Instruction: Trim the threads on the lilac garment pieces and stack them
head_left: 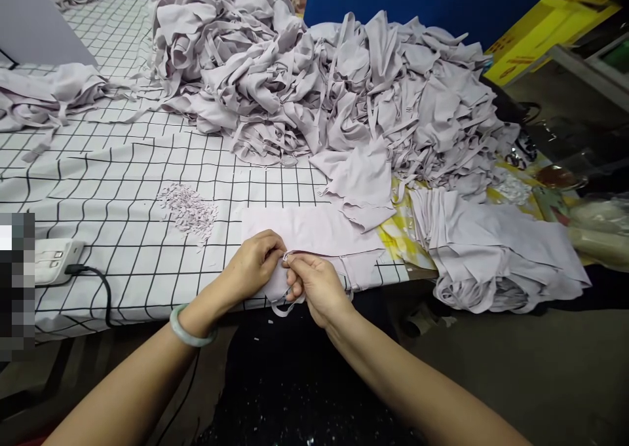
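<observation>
L hand (253,262) & R hand (322,289) both pinch cloth (314,226); keep tips close, cloth flat on desk (142,262), strap (281,312) clear.

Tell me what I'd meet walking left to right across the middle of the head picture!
White plastic box, heap of small pale scraps, bare left hand, bare right hand, draped stack of pale lilac cloth pieces.
</observation>
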Demonstrator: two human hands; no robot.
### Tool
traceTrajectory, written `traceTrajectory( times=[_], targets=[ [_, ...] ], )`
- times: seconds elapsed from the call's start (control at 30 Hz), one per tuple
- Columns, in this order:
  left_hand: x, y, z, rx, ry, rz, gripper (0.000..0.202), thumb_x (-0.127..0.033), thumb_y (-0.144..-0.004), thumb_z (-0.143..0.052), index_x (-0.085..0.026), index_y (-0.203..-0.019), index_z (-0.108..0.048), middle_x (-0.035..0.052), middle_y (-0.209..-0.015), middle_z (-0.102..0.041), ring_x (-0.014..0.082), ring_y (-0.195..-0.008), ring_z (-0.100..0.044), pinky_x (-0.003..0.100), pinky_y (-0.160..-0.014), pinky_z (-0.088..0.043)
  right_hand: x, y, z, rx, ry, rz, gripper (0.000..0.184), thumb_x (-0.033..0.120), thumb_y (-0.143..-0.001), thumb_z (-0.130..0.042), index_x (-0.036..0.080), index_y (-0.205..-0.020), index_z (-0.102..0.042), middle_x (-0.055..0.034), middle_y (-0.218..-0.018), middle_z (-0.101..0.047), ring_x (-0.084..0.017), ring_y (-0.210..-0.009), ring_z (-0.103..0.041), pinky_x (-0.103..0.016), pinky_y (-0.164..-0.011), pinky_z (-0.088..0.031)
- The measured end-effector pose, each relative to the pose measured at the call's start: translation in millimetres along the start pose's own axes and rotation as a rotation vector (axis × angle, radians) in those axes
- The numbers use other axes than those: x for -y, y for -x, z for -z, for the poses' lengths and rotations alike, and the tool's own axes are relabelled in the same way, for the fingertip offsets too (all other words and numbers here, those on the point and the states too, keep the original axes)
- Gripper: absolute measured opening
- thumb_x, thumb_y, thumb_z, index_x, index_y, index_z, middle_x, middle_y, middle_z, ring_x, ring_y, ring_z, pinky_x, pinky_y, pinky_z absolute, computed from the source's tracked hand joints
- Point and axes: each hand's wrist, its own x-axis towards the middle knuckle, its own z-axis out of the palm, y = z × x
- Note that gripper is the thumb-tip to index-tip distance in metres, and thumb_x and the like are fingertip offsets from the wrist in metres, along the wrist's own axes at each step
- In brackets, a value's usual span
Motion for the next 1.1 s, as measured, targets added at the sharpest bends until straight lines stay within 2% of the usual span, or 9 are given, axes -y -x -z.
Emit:
traceTrajectory(
  times=[0.17, 0.4, 0.67, 0.83, 1.0, 1.1],
  targets=[
    [-2, 0, 1.6, 0.017, 0.012, 0.039, 0.019, -0.008, -0.090, -0.046, -0.017, -0.082, -0.061, 0.0042, -0.087, -0.064, 0.0157, -0.082, -0.061, 0.031, -0.077, -0.050, 1, 1, -5, -0.023, -0.003, 0.010, 0.021, 0.035, -0.068, -0.068, 0.016, -0.066, -0.061, 0.0069, -0.046, -0.054, -0.005, -0.032, -0.044, -0.019, -0.036, -0.046],
    [3, 1, 0.0, 0.003, 0.019, 0.026, 0.019, -0.011, -0.092, -0.045, -0.017, -0.081, -0.060, 0.0044, -0.089, -0.063, 0.0155, -0.083, -0.060, 0.031, -0.077, -0.050, 0, 0, -6, -0.073, -0.091, 0.001, 0.023, 0.036, -0.064, -0.069, 0.014, -0.069, -0.064, 0.0074, -0.045, -0.054, -0.005, -0.032, -0.043, -0.021, -0.038, -0.048],
    [4, 4, -2.1, -0.033, 0.021, -0.026, 0.019, -0.010, -0.092, -0.042, -0.017, -0.085, -0.058, 0.0052, -0.090, -0.062, 0.0157, -0.084, -0.058, 0.031, -0.077, -0.049, 10, -5, -4, -0.080, -0.134, -0.083, 0.014, 0.026, -0.066, -0.067, 0.012, -0.063, -0.065, 0.0057, -0.043, -0.053, -0.005, -0.032, -0.041, -0.021, -0.037, -0.048],
    [4, 5, -1.8, -0.028, 0.045, -0.030, 0.018, -0.009, -0.091, -0.043, -0.017, -0.087, -0.059, 0.0049, -0.091, -0.062, 0.0157, -0.085, -0.058, 0.031, -0.078, -0.048, 19, -6, 8, -0.171, -0.131, -0.039, 0.010, 0.019, -0.067, -0.064, 0.012, -0.060, -0.065, 0.0053, -0.044, -0.053, -0.004, -0.033, -0.041, -0.019, -0.038, -0.047],
    [1, 4, -1.3, -0.039, 0.064, 0.038, 0.015, -0.010, -0.089, -0.047, -0.017, -0.082, -0.059, 0.0037, -0.088, -0.062, 0.0151, -0.081, -0.058, 0.030, -0.075, -0.047, 9, 6, 9, 0.032, -0.003, -0.031, 0.019, 0.032, -0.068, -0.069, 0.013, -0.069, -0.067, 0.0052, -0.046, -0.056, -0.005, -0.032, -0.042, -0.020, -0.036, -0.047],
    [0, 3, -1.5, -0.031, 0.087, 0.067, 0.015, -0.011, -0.088, -0.047, -0.017, -0.080, -0.059, 0.0034, -0.087, -0.062, 0.0150, -0.080, -0.058, 0.030, -0.074, -0.047, 4, 6, 3, 0.051, 0.024, -0.029, 0.021, 0.035, -0.067, -0.069, 0.014, -0.069, -0.066, 0.0057, -0.046, -0.056, -0.005, -0.032, -0.044, -0.018, -0.035, -0.045]
  ],
)
